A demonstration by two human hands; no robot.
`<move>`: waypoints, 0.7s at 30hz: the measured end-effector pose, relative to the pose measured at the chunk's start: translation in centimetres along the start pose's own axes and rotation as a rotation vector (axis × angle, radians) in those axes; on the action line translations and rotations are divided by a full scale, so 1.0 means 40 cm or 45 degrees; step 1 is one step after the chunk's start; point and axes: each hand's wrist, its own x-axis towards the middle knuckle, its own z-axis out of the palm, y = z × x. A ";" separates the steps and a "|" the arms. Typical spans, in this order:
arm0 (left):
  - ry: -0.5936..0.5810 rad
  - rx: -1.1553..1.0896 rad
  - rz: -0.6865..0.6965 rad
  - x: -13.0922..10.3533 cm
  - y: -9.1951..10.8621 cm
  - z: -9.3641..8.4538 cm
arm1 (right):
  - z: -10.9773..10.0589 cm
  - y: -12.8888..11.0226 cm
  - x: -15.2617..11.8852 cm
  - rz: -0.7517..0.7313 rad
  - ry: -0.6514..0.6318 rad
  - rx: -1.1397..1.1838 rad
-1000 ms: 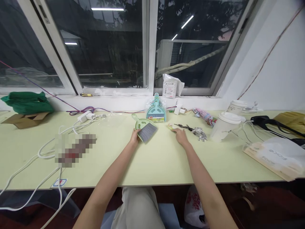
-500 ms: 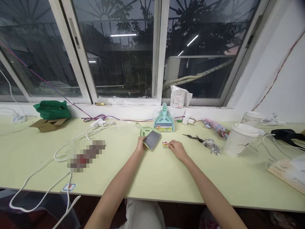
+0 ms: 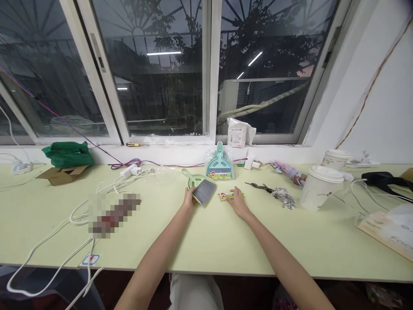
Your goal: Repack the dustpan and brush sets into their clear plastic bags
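Gripping the small brush (image 3: 202,189) on its green dustpan (image 3: 191,178), my left hand (image 3: 188,199) has its fingers curled round the near edge. My right hand (image 3: 238,203) lies flat, fingers together, touching the little label (image 3: 227,196) on the table (image 3: 206,241) (just right of the brush).

Pixel-blurred patch (image 3: 113,214) among the white cables (image 3: 64,245), bag (image 3: 387,230) cut by the right edge, label print (image 3: 229,196) too small.

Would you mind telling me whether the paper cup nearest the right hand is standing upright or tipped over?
Upright. The cup stands on its base on the table, with its white lid on top and level.
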 end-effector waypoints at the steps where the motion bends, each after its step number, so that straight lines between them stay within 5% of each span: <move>1: 0.000 0.003 -0.002 0.000 -0.001 0.000 | 0.001 0.001 0.000 0.026 0.031 -0.019; 9: -0.029 0.040 0.010 -0.016 0.001 0.010 | -0.002 0.024 0.012 -0.019 -0.099 -0.178; 12: -0.020 0.036 0.000 -0.025 0.006 0.013 | -0.024 0.019 0.018 0.086 -0.017 0.022; 16: -0.097 -0.009 -0.049 -0.055 -0.008 0.035 | -0.065 -0.026 0.023 0.244 0.304 0.579; 19: -0.278 -0.095 -0.045 -0.095 -0.036 0.073 | -0.063 -0.089 0.007 0.151 0.449 0.829; 21: -0.413 -0.179 -0.029 -0.120 -0.053 0.099 | -0.038 -0.132 -0.013 -0.014 0.333 0.797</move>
